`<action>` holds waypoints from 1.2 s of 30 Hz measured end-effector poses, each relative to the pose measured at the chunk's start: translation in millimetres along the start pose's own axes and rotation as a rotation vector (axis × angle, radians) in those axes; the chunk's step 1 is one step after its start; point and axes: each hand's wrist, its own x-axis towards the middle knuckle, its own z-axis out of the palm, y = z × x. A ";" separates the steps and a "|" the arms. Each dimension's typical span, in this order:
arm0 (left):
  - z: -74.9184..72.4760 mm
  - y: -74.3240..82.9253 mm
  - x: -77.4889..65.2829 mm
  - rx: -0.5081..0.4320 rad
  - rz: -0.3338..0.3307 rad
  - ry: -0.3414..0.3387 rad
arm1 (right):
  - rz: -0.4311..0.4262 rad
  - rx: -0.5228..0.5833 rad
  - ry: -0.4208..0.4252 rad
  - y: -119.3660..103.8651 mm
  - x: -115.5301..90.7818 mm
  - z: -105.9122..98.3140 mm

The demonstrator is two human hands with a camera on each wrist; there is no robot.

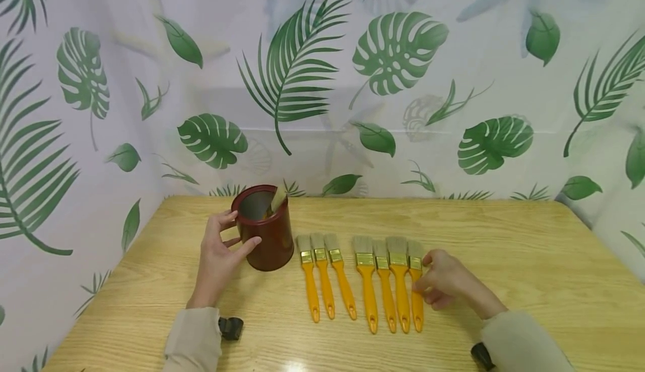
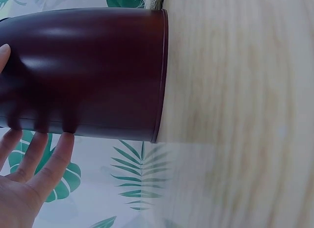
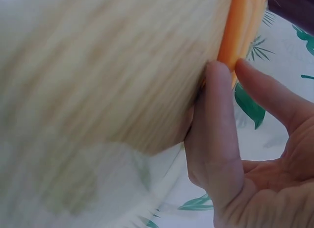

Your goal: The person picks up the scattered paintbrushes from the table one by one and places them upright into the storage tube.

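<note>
Sleeves closest on my feed, right hand pinching end brush; left hand grips can, steadying it I'd guess.

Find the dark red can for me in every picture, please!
Head: the dark red can stands left of the middle, beside the brushes.
Left wrist: the can is big, at upper left, looking sideways.
Right wrist: a dark piece in the top right corner, probably the can.
Shared landmark: the leaf-patterned cloth shows in all three.
</note>
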 end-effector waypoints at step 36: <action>1.0 -1.0 -0.4 -0.001 0.001 -0.002 | -0.126 0.190 -0.007 1.6 12.6 -14.9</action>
